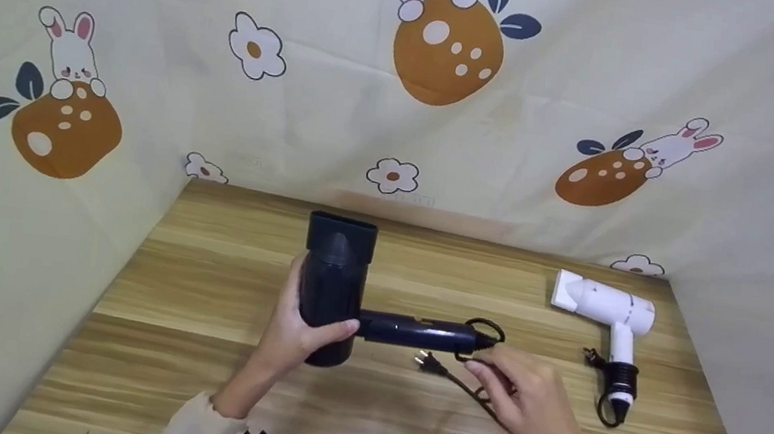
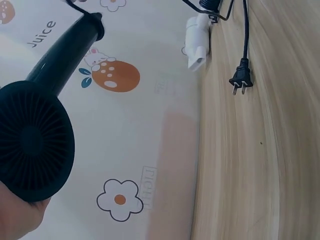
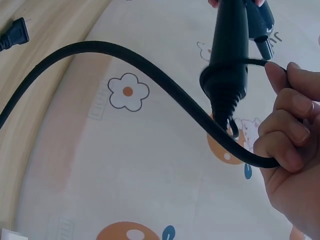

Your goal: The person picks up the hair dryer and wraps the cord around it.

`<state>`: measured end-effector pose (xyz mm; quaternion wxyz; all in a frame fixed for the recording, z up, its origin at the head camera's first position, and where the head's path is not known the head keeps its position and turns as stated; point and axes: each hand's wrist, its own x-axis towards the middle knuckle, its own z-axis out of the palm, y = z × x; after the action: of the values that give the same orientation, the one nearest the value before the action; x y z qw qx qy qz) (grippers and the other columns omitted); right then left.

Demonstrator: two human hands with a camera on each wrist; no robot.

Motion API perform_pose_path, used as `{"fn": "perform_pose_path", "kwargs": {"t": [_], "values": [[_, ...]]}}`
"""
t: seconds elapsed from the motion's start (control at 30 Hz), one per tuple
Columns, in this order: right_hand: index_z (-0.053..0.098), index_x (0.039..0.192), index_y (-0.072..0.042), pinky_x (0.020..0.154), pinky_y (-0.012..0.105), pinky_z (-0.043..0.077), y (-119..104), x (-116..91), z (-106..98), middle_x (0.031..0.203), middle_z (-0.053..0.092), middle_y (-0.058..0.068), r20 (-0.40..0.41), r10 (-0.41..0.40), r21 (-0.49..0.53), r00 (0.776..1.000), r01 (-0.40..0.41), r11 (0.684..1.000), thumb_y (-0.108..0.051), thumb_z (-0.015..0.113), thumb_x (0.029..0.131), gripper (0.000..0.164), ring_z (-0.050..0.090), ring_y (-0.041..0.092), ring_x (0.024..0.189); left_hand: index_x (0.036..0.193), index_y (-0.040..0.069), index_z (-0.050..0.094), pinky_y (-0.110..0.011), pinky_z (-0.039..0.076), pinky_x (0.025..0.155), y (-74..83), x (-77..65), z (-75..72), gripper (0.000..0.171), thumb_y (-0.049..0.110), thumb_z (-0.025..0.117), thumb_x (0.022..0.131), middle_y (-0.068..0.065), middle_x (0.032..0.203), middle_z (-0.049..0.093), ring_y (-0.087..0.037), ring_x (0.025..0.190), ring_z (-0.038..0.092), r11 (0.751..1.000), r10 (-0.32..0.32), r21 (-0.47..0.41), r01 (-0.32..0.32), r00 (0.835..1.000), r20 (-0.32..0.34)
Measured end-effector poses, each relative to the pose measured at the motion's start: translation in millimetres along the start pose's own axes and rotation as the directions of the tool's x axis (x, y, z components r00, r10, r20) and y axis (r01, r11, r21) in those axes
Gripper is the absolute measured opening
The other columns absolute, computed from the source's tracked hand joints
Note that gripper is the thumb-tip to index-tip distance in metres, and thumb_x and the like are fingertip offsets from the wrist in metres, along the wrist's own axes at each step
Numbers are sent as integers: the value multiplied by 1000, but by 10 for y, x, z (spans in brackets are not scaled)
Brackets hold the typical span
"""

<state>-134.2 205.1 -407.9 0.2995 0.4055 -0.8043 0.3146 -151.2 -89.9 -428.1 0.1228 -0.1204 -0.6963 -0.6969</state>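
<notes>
The black hair dryer (image 1: 332,292) is held up over the middle of the desk (image 1: 196,281), its nozzle (image 1: 341,238) pointed toward the far edge and its handle (image 1: 416,332) toward the right edge. Its body is gripped by the left hand (image 1: 295,333), with the thumb laid across the near side. The cord (image 3: 95,47) is looped round the end of the handle and pinched between the thumb and forefinger of the right hand (image 1: 529,392), while a farther length is enclosed by the curled fingers. The plug (image 1: 433,363) is seen just below the handle; whether it is borne by the desk cannot be told. The white hair dryer (image 1: 613,305) is laid near the right edge, toward the far corner, with its own cord wrapped round its handle. Cord handling seems to be the step in hand, though winding cannot be told from unwinding. For this, the body is best held steady, the cord guided with light, even tension, sharp bends avoided where it leaves the handle, and the plug's end left free so that no knot is formed.
</notes>
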Motion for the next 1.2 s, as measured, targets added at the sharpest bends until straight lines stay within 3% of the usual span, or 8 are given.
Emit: {"fn": "perform_pose_path", "kwargs": {"t": [0.23,0.47,0.73,0.9,1.0,1.1,1.2], "values": [[68,83,-12,44,8,33,64,4,-78,66,58,-7,-12,201,145,980,-197,970,3,75,68,22,42,-3,52,137,13,32,-37,47,88,2,-9,-19,90,4,81,62,-10,117,54,-23,100,57,1000,-6,-10,7,995,99],[70,86,-9,46,15,39,139,-6,-111,72,62,-1,64,283,311,957,-288,906,6,74,69,22,47,2,56,138,4,30,-35,46,89,31,-24,-35,92,4,80,60,-10,118,50,-21,100,55,999,-5,-35,10,991,133],[67,92,-2,51,16,44,226,-7,-172,83,66,-3,238,364,536,900,-435,724,9,66,76,19,52,0,64,137,4,29,-35,45,90,63,-39,-35,92,2,80,60,-8,116,53,-22,99,57,995,-23,-89,39,984,176],[69,97,-11,68,16,49,320,-48,-112,93,67,-9,310,369,659,876,-478,581,9,56,84,27,59,2,79,137,2,28,-35,44,90,73,-47,-34,94,4,80,59,-8,117,53,-21,99,56,993,-31,-110,52,983,178],[69,98,-17,66,13,47,343,-74,-48,89,66,-11,361,388,694,848,-522,495,2,52,90,27,57,-1,75,138,1,27,-34,44,91,78,-50,-34,96,5,81,59,-7,118,51,-21,101,55,990,-42,-126,64,985,169],[69,98,-18,67,14,48,336,-106,16,93,67,-10,418,400,693,816,-571,440,-5,46,95,27,59,0,78,139,1,26,-33,44,92,74,-50,-38,96,4,80,59,-8,120,51,-21,102,54,987,-44,-148,67,987,152],[68,98,-18,76,19,51,307,-142,69,103,67,-7,463,402,676,790,-608,417,-8,41,98,29,62,7,93,139,1,27,-32,44,92,68,-52,-44,96,3,80,59,-8,119,52,-20,102,55,985,-48,-159,70,990,136]]}}
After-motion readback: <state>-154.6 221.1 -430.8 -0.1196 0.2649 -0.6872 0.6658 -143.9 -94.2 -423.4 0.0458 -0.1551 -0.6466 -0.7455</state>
